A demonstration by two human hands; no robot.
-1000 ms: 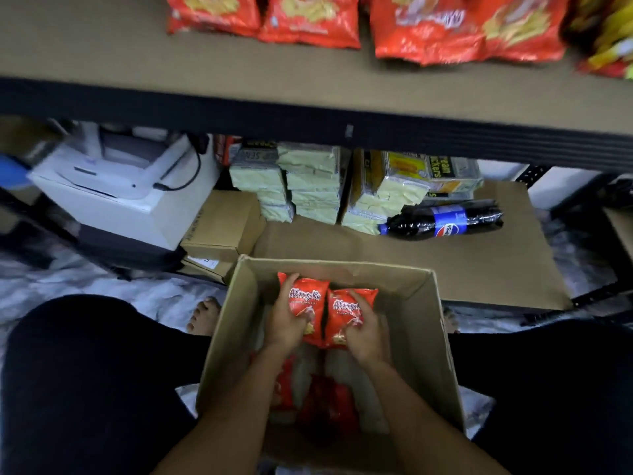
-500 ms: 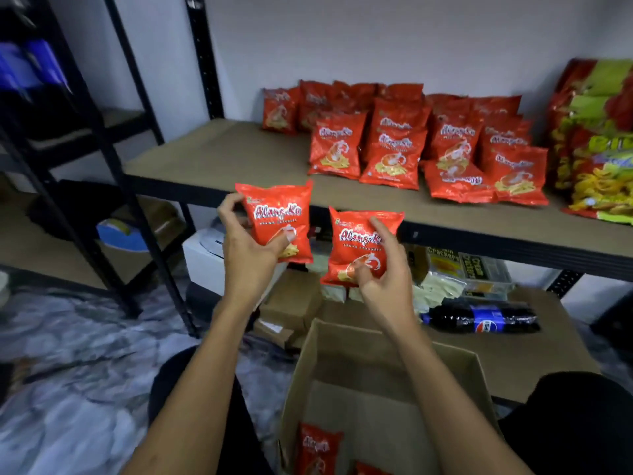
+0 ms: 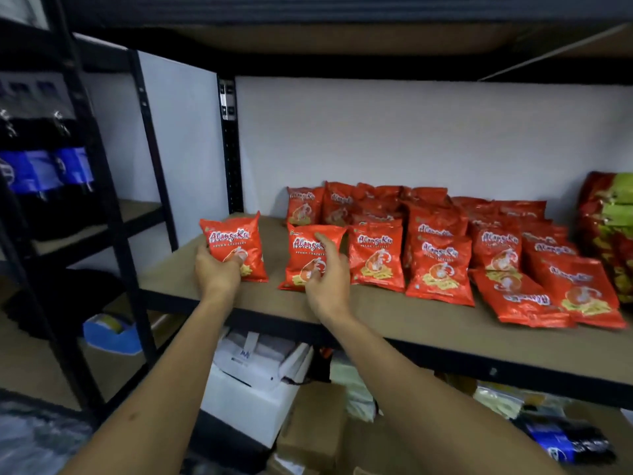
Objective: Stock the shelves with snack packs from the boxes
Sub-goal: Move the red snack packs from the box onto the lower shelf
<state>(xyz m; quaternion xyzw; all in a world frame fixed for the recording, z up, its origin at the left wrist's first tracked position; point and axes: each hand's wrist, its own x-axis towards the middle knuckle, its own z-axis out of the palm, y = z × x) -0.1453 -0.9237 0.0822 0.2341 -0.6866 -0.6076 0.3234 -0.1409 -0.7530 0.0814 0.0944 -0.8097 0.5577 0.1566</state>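
My left hand (image 3: 216, 271) grips a red snack pack (image 3: 234, 243) upright at the left part of the brown shelf board (image 3: 171, 272). My right hand (image 3: 327, 277) holds a second red snack pack (image 3: 310, 250), its bottom edge resting on the board just left of the stocked row of red packs (image 3: 438, 255). Several more of those packs stand and lie toward the right. The box is out of view.
Red and green snack bags (image 3: 611, 234) pile at the shelf's far right. A black upright post (image 3: 230, 142) stands behind the left pack. Below the shelf sit a white printer (image 3: 253, 371), cardboard boxes (image 3: 315, 426) and a cola bottle (image 3: 561, 440). Dark bottles (image 3: 48, 173) fill the left rack.
Both hands lifted the two packs out of the box, raised them, and now reach forward over the shelf board; the view tilted up, so the box left the frame.
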